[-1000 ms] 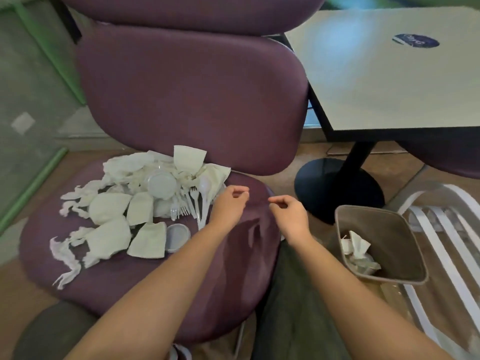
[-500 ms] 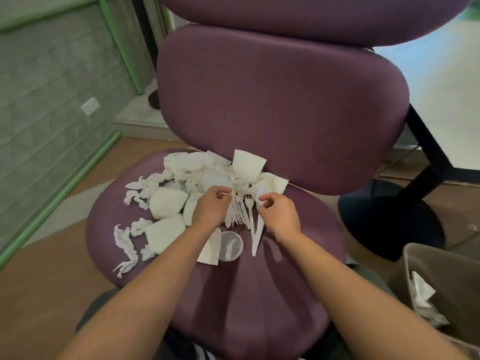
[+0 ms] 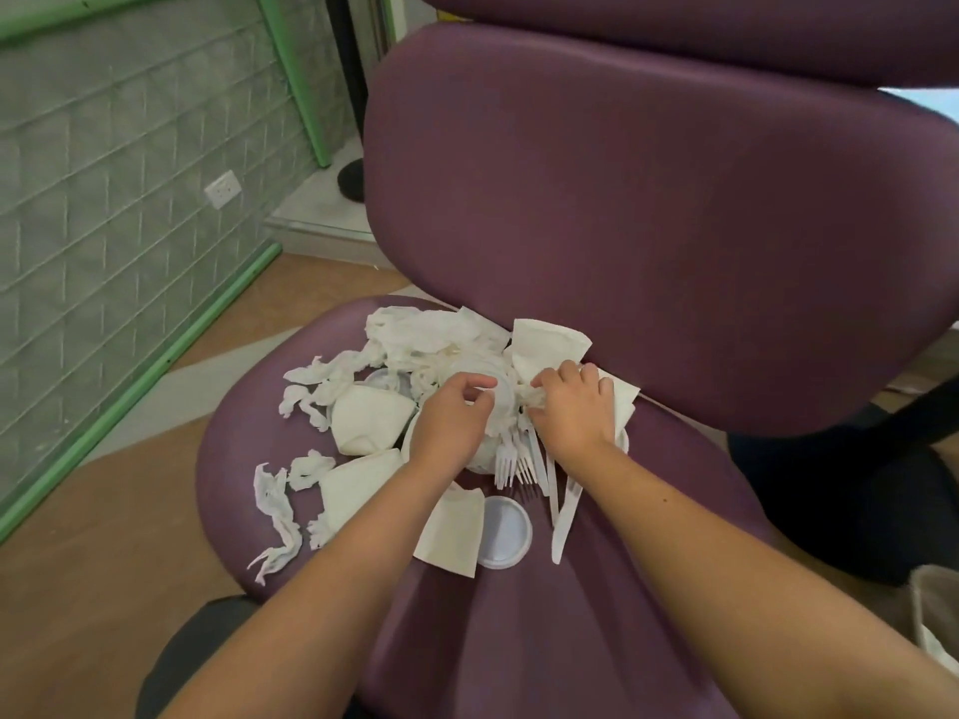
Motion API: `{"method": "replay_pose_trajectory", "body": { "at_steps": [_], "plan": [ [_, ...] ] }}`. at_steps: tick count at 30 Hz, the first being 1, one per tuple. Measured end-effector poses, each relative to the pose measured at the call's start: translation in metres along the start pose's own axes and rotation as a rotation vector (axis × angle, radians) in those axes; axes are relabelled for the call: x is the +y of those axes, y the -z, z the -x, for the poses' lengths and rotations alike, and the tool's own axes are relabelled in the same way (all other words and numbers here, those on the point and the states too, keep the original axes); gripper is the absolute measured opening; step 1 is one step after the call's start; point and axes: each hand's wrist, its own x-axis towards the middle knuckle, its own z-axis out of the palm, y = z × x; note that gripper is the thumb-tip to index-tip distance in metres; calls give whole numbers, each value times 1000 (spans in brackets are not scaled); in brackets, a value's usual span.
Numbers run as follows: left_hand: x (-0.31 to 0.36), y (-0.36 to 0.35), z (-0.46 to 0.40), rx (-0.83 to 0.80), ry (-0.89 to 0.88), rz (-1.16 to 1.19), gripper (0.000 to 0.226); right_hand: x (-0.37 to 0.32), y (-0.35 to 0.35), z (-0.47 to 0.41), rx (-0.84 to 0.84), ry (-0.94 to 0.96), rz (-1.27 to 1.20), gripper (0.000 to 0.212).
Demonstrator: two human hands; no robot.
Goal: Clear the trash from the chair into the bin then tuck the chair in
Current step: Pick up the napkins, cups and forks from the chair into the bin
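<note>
Both hands are deep in the pile at the centre of the frame. The left hand (image 3: 451, 425) comes in from the lower left, fingers curled down onto a clear plastic cup (image 3: 485, 378) and the crumpled paper around it; it looks like a grasp, though the fingertips are buried and I cannot tell just what they pinch. The right hand (image 3: 571, 407) reaches in from the lower right, fingers bent and closed on a bunch of crumpled napkin (image 3: 526, 394) just beside the cup.

The trash (image 3: 373, 422) lies on the rear half of the purple chair (image 3: 648, 225) seat, up against the backrest: folded white napkins, torn paper strips trailing toward the lower left, a stiff folded paper piece (image 3: 547, 342) at the top of the heap. Just below the hands, white plastic forks (image 3: 511, 464) lie in a cluster, tines toward the camera, with a plastic knife (image 3: 565, 516) beside them to the right. A round white lid (image 3: 506, 531) lies flat on the seat below the forks, touching a folded napkin on its left.

At the far lower right edge, a sliver of the bin (image 3: 931, 614) shows, with white paper inside. In the upper left stands a grey tiled wall (image 3: 104, 199) with green trim and a wall socket (image 3: 222, 188).
</note>
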Motion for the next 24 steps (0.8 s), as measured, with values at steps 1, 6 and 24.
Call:
{"method": "replay_pose_trajectory", "body": {
  "at_steps": [1, 6, 24],
  "plan": [
    [0, 1, -1, 1, 0, 10, 18, -1, -2, 0, 6, 23, 28, 30],
    [0, 2, 1, -1, 3, 30, 17, -6, -2, 9, -6, 30, -63, 19],
    [20, 2, 56, -162, -42, 183, 43, -26, 63, 75, 224, -322, -1237, 9]
  ]
}}
